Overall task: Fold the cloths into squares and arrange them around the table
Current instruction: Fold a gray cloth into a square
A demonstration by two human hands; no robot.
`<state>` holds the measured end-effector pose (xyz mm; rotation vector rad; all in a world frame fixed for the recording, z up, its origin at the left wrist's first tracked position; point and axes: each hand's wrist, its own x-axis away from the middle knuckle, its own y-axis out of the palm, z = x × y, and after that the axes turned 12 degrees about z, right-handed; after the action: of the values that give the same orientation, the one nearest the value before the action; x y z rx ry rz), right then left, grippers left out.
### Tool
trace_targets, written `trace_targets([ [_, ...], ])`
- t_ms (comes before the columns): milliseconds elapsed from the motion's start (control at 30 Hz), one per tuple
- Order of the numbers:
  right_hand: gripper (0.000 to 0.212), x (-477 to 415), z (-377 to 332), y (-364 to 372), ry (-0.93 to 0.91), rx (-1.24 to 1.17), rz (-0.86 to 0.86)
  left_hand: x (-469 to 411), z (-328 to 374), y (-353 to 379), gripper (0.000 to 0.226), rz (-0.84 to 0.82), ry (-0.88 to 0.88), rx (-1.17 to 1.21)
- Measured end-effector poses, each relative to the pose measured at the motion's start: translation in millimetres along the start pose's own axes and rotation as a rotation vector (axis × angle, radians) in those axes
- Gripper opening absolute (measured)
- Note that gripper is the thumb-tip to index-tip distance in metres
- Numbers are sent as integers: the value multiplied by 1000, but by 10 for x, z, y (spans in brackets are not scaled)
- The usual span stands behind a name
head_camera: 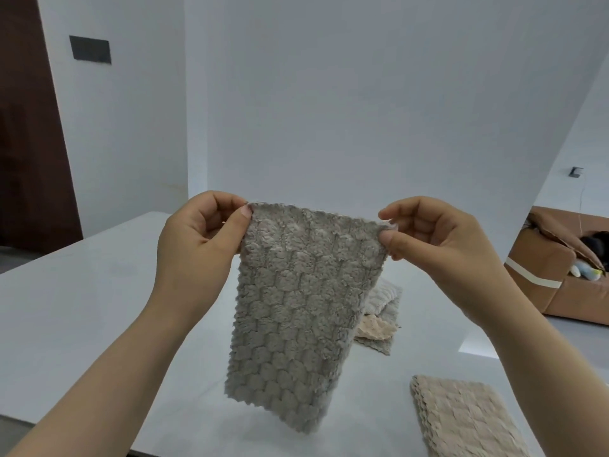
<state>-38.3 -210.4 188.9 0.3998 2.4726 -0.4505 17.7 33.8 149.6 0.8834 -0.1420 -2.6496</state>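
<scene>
A grey fluffy cloth (296,311) with a bubbly scale pattern hangs in the air above the white table (82,291). My left hand (197,239) pinches its top left corner between thumb and fingers. My right hand (431,235) pinches its top right corner. The cloth's lower edge hangs just above the tabletop. A beige folded cloth (461,420) lies flat at the table's near right. Behind the hanging cloth, a small pile of loose cloths (379,318) in cream, beige and grey is partly hidden.
The table's near edge runs along the bottom left. A brown sofa (557,275) with small items on it stands at the right beyond the table. White walls rise behind, and a dark door (29,143) is at the far left.
</scene>
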Motion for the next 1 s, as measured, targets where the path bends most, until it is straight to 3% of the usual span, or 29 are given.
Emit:
trace_targets([
  [167,23,87,-56,7,25,115,-76,51,71,63,8,-36,77,-37],
  [367,36,162,-79,290,-79,252,-139,218,169,168,8,-207,156,-110],
  [533,21,155,-12,439,-49,236,-164,312,121,171,7,-253,187,-139],
  [633,5,153,19,447,-46,223,-160,345,85,172,5,-252,169,-150],
  [767,10,163,59,436,-36,216,-141,406,10,151,1,-262,64,-109],
  [1000,13,174,180,379,-26,234,-52,625,-276,-17,18,-281,-116,-116],
])
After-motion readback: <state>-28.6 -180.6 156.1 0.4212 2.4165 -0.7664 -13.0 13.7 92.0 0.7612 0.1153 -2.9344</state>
